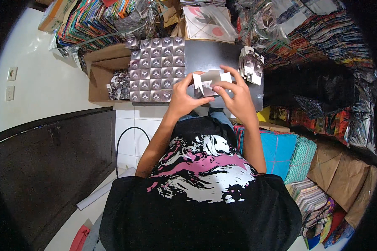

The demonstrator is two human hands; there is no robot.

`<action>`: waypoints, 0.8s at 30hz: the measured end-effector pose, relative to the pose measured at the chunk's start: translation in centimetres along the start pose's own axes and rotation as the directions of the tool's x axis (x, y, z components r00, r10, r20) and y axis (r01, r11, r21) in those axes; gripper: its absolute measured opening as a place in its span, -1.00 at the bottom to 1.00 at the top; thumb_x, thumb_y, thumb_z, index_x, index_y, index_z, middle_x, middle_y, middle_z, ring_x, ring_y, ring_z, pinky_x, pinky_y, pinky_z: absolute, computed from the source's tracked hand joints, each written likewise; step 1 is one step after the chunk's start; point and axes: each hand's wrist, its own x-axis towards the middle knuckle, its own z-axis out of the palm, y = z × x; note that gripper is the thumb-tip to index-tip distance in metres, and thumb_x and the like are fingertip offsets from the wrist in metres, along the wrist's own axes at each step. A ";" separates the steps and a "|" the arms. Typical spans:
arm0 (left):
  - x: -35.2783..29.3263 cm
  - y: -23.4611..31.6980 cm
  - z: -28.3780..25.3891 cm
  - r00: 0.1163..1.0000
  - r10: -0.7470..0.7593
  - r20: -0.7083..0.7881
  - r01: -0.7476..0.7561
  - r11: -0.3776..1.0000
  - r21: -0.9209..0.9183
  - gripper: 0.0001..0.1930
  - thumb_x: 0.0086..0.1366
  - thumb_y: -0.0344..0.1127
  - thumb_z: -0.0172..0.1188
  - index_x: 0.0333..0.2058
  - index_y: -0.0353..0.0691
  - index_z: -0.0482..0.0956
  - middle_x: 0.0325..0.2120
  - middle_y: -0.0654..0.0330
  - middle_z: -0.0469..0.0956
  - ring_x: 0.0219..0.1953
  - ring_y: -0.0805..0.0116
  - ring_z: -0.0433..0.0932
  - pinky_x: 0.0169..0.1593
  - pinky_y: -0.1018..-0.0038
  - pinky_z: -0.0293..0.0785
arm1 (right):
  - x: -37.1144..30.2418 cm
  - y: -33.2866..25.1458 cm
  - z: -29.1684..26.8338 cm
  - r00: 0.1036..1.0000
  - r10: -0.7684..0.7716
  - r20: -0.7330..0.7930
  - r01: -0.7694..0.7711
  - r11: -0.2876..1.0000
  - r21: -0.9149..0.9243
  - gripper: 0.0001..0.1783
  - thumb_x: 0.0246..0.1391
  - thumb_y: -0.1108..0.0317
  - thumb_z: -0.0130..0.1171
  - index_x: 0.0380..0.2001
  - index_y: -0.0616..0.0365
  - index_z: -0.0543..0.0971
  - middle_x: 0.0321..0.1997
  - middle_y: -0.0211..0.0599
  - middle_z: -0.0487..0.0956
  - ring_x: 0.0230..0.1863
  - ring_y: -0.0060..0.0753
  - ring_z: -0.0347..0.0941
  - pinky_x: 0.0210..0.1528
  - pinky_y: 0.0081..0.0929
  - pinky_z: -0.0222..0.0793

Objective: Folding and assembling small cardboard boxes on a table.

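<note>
Between my hands, above the dark table, is a small silver-grey paperboard box with white flaps standing out at its ends. My left hand grips its left side, thumb along the lower edge. My right hand holds the right side, its index finger over the far edge and the other fingers near the front flap. To the left stand rows of small closed silver-grey boxes with a round dark emblem on top. A pile of flattened box blanks lies on the table's right.
Left of the rows, an open cardboard carton holds more small boxes. Bundled colourful packets and a white printed sheet line the back. Tall stacks of packaging crowd the right, with a blue bundle lower down.
</note>
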 end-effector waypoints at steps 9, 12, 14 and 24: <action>0.1 -1.5 -1.9 0.965 -0.023 0.262 0.146 0.875 -0.461 -0.10 -0.07 -0.41 0.69 0.30 -0.31 0.49 0.33 0.18 0.42 0.26 0.33 0.52 0.30 0.34 0.49 | -0.2 2.6 -1.0 1.000 -0.012 -0.014 0.018 0.855 0.519 -0.44 0.24 0.15 0.38 0.24 0.14 0.57 0.40 -0.19 0.44 0.38 -0.25 0.40 0.32 -0.23 0.40; -0.6 -2.4 -1.8 0.959 -0.078 0.273 0.228 0.785 -0.576 0.02 -0.05 -0.45 0.67 0.41 -0.30 0.32 0.31 0.14 0.44 0.31 0.30 0.46 0.40 0.33 0.37 | -0.2 3.7 -1.1 0.965 -0.211 0.155 0.069 0.774 0.629 -0.41 0.23 0.13 0.40 0.25 0.14 0.55 0.41 -0.10 0.41 0.39 -0.17 0.40 0.32 -0.19 0.42; -0.3 -2.4 -1.9 0.964 -0.072 0.255 0.219 0.759 -0.613 0.07 -0.04 -0.46 0.67 0.44 -0.29 0.25 0.32 0.10 0.43 0.34 0.29 0.44 0.41 0.33 0.34 | -0.5 2.7 -0.6 0.984 -0.159 0.083 0.061 0.730 0.681 -0.40 0.22 0.18 0.42 0.26 0.14 0.54 0.42 -0.10 0.41 0.38 -0.16 0.41 0.32 -0.17 0.43; -0.2 -1.5 -3.0 0.910 -0.115 0.398 0.338 0.762 -0.552 0.13 -0.06 -0.47 0.68 0.47 -0.19 0.20 0.32 0.07 0.44 0.27 0.32 0.49 0.36 0.34 0.38 | -0.2 -0.4 -2.5 0.978 -0.129 0.166 0.097 0.977 0.188 -0.56 0.00 0.37 0.45 0.02 0.00 0.76 0.12 -0.14 0.64 0.07 -0.10 0.62 0.13 -0.24 0.50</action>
